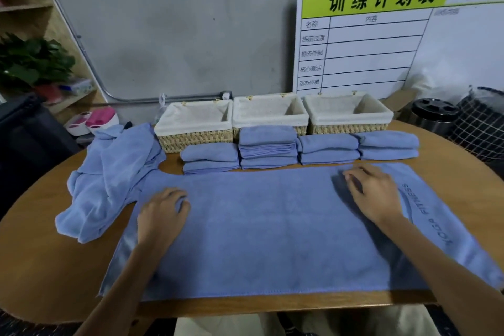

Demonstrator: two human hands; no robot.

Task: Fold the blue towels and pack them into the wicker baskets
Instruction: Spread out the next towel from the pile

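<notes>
A blue towel [259,226] lies spread flat on the worktop [68,267], long axis running left to right before three empty wicker baskets [270,112]. Left hand [162,215] rests on it with fingers curled; right hand [373,194] presses flat, each near its own end.

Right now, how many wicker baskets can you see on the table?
3, in a row along the table's far edge by the wall: the left basket, the middle basket and the right basket. All look empty; none seems hidden.
</notes>
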